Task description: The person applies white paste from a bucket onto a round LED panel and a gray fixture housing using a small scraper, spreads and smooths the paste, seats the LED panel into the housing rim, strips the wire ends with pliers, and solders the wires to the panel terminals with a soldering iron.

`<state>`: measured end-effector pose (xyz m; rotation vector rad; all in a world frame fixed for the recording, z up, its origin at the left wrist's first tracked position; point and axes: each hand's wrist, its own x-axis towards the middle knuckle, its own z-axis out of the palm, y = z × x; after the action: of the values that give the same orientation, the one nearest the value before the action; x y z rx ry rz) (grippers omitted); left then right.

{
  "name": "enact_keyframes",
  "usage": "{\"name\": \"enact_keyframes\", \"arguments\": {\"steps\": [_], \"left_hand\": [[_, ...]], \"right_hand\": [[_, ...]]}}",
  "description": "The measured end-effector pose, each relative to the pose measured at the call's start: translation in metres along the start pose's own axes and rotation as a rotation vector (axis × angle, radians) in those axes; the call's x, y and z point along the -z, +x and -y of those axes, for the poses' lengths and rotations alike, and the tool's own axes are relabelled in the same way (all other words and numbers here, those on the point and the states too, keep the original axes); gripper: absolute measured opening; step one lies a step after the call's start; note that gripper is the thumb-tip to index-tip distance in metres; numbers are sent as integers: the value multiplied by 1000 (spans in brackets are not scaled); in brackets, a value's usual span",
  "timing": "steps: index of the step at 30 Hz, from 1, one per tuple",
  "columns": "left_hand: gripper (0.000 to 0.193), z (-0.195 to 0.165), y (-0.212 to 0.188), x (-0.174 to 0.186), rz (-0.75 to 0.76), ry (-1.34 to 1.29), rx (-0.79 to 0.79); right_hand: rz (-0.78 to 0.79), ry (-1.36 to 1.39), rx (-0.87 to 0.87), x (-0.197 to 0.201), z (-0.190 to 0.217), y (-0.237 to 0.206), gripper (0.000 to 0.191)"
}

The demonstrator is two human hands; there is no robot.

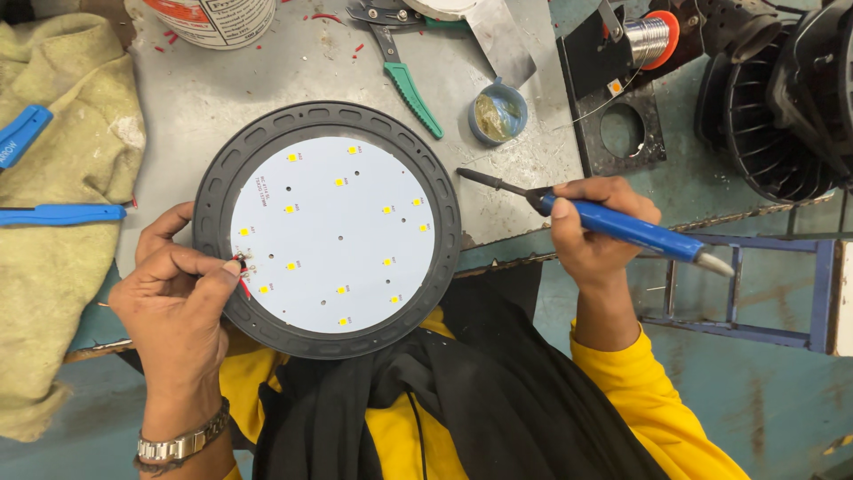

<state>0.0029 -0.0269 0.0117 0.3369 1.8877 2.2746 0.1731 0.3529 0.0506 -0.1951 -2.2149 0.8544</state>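
Note:
A round black lamp housing (327, 116) lies on the grey bench, holding a white circular board (333, 234) dotted with several small yellow LED chips. My left hand (173, 298) rests at the housing's left rim, with thumb and forefinger pinching a thin red wire (243, 283) against the board's left edge. My right hand (595, 227) is to the right of the housing and grips a blue-handled soldering iron (631, 229). Its dark tip (484, 179) points left, held just clear of the housing's right rim.
A small blue tin of flux (498, 113) sits behind the iron tip. Green-handled pliers (404, 76), a solder spool (653, 37) on a black stand, a white tub (218, 20) and black finned housings (782, 107) crowd the back. Blue-handled tools (62, 214) lie on a yellowish cloth at left.

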Motion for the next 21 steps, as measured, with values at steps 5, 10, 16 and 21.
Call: {"name": "enact_keyframes", "arguments": {"steps": [5,10,16,21], "left_hand": [[11,1,0,1,-8,6,5],[11,2,0,1,-9,7,5],[12,1,0,1,-5,26,4],[12,0,-1,1,-12,23,19]], "right_hand": [[38,-2,23,-4,6,5,16],[21,-57,37,1,6,6,16],[-25,-48,-2,8,-3,5,17],[-46,-26,-9,11,-11,0,18]]}}
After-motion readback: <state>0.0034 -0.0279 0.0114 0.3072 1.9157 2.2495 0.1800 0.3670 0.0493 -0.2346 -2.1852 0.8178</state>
